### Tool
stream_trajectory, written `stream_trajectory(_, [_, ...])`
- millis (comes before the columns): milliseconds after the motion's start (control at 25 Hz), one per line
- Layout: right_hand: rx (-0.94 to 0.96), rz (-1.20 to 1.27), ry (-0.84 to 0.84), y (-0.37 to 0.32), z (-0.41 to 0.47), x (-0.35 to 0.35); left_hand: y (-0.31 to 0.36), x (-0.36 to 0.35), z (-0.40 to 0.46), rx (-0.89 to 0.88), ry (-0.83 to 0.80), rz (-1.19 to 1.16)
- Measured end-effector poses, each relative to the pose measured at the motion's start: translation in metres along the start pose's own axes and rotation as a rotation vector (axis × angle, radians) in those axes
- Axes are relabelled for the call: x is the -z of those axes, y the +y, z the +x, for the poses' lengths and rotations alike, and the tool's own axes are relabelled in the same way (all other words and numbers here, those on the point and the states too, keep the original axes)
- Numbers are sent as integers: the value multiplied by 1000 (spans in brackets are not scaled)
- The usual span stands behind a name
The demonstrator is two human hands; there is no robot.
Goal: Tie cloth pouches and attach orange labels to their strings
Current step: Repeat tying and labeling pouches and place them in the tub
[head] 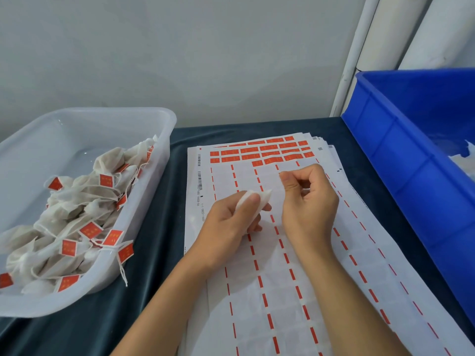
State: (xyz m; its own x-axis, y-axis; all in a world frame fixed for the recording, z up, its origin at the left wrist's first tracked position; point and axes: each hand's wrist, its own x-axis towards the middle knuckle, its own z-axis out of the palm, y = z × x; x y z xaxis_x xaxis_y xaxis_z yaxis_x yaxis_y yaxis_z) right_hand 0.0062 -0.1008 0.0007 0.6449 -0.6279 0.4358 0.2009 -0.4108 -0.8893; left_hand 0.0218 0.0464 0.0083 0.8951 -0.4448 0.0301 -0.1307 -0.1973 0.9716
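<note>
Head view looks down on a table draped in dark cloth, and the work seems well along. On the left a clear plastic tub (159,119) holds a heap of finished pouches (77,201), each tied off and carrying an orange label on its string. Under the hands lies a stack of label sheets (257,278); the top sheet is mostly stripped, with only a few rows of orange labels (259,150) left at its far end, which tells me a good many have been used. The left hand (231,222) grips a small white cloth pouch (253,201), fingers and thumb curled round it, holding it just above the sheet. The right hand (308,201) sits close beside it with fingers curled and thumb and forefinger drawn together; I would guess it pinches the pouch's string, but the string is too fine for me to make out. This pouch has no label yet, so it looks unfinished. A blue crate (398,140) stands at the right with something white inside, perhaps more pouches waiting.
</note>
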Motion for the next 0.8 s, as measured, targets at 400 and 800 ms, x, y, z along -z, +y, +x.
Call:
stream_trajectory(400, [-102,40,157,0,4,4,-1,-3,0,23,-88,53])
stream_trajectory(800, [-143,105,-33,0,7,6,-3,3,0,45,78,-156])
